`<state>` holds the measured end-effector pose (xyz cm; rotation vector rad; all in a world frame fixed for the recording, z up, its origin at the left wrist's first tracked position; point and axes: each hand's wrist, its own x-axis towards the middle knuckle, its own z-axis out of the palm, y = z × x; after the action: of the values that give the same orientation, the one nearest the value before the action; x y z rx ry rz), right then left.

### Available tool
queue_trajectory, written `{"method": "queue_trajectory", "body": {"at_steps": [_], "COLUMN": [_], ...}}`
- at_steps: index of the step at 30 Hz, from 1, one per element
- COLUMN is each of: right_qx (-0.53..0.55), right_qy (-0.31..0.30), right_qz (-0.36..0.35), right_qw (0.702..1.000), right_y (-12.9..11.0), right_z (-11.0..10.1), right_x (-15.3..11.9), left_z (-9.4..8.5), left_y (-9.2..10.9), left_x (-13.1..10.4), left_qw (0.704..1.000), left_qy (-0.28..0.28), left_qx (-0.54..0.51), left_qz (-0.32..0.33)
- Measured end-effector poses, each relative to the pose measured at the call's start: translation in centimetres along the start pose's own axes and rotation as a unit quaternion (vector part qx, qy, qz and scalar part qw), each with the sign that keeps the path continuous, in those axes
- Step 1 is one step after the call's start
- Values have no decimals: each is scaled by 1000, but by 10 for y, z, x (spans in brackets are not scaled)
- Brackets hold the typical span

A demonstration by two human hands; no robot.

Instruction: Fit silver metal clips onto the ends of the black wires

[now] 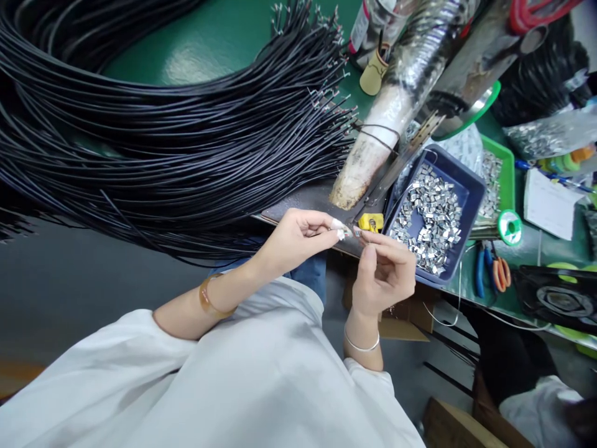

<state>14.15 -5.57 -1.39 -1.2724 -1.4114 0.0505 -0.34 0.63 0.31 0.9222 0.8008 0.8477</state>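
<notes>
My left hand [301, 235] is closed in a pinch, with white wrapping on its fingertips. Whatever lies between those fingers is too small to make out. Close by, my right hand [385, 272] also pinches with thumb and forefinger, and its fingertips nearly meet those of the left. A tiny piece shows between the two hands, but its kind is unclear. Just beyond the fingertips sits a small yellow block [370, 222] at the table edge. To the right of my right hand stands a dark blue tray [469, 186] holding many small shiny metal pieces [431, 208].
A large bundle of black cables [196, 118] with stripped ends covers the left of the green table [200, 56]. A wrapped tube [387, 118] slants down behind my hands. Farther right are a green tray [507, 171], a solder spool [509, 227], pliers [492, 270] and paper [550, 202].
</notes>
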Motion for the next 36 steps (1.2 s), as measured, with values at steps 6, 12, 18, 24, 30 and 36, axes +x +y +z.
{"method": "queue_trajectory", "body": {"at_steps": [6,12,18,24,30,36], "right_qx": [-64,-102,-88,-89,-76,-104], "right_qy": [-47,-43,-26,-27,-33,-39], "right_qz": [-55,-83,-53,-46,-51,-44], "right_qw": [995,990,994,995,995,993], "right_y": [5,8,5,1,2,1], "right_z": [-2,0,5,5,4,3], "right_x": [3,2,5,8,6,7], "left_z": [0,2,6,6,5,7], "left_y": [1,1,0,3,4,4], "left_x": [3,6,8,5,6,6], "left_qw": [1000,999,996,990,992,990], "left_qy": [5,16,41,48,42,46], "left_qx": [15,28,50,97,89,97], "left_qz": [16,39,66,89,77,86]}}
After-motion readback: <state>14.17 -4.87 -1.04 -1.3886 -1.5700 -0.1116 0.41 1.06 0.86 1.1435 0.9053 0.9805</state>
